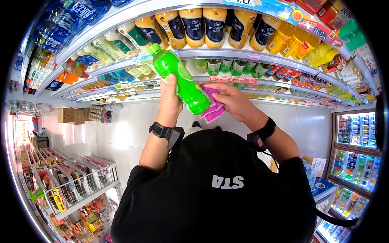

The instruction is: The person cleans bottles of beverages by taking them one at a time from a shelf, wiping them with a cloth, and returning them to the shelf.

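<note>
A green bottle (177, 77) with a green cap is tilted in front of the drink shelves, its cap end toward the upper left. My left hand (171, 97) is wrapped round the bottle's middle, with the thumb on its side. A folded pink-purple cloth (213, 106) lies against the lower part of the bottle. The fingers of my right hand (229, 99) are closed on this cloth, pressing it near the bottle's base. Each wrist wears a black strap with a small device.
Shelves hold rows of yellow-capped bottles (192, 26) and green bottles (239, 67). At the lower left stands a wire rack (83, 188) of packets, with cardboard boxes (65, 115) beyond. Glass-door coolers (354, 162) stand at the right.
</note>
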Available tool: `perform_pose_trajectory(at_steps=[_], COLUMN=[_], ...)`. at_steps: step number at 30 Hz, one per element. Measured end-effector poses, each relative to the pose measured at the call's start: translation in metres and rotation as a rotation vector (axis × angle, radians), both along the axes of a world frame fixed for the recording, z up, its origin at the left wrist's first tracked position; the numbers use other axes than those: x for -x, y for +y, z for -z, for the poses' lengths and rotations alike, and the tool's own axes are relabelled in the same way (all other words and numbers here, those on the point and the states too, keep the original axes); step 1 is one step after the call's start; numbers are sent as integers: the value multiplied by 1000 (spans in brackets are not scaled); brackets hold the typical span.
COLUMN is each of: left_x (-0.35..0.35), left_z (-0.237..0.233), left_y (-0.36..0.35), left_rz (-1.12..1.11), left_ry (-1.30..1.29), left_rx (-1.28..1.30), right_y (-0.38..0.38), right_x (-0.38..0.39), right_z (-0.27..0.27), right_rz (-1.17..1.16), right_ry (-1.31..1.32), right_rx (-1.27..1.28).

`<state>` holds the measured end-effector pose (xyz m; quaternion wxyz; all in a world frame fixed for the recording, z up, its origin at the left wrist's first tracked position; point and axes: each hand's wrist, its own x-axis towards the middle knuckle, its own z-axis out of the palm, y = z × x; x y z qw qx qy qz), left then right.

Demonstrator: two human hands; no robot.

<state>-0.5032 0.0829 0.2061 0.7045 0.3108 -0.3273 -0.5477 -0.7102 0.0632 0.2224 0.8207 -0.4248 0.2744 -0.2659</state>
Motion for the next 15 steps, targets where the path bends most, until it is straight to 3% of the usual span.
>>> perform_pose_trajectory(at_steps=[1,2,5,7,9,10,13,15], left_x=[1,-5,-17,-35,-45,-45,-48,-43], left_z=[3,-1,15,19,32,34,76,98], left_y=[-1,0,1,5,-1,-4,-25,-35], left_rz=[-102,31,-58,-4,-125,-132,-115,-116], left_ry=[-160,-81,-176,-279,-1050,-1199,-1234,-1127], left_rx=[-67,-48,3,-69,42,136,177,111], right_y=[0,0,4,11,27,35,60,73], right_x=[3,9,34,53,71,77,86,87], right_z=[6,13,33,48,63,72,79,79], right_rz=[7,69,210,362,469,513,627,674], right_ry=[0,-18,16,132,272,220,270,309], right_rx=[-4,13,-9,46,26,-10,-74,-96])
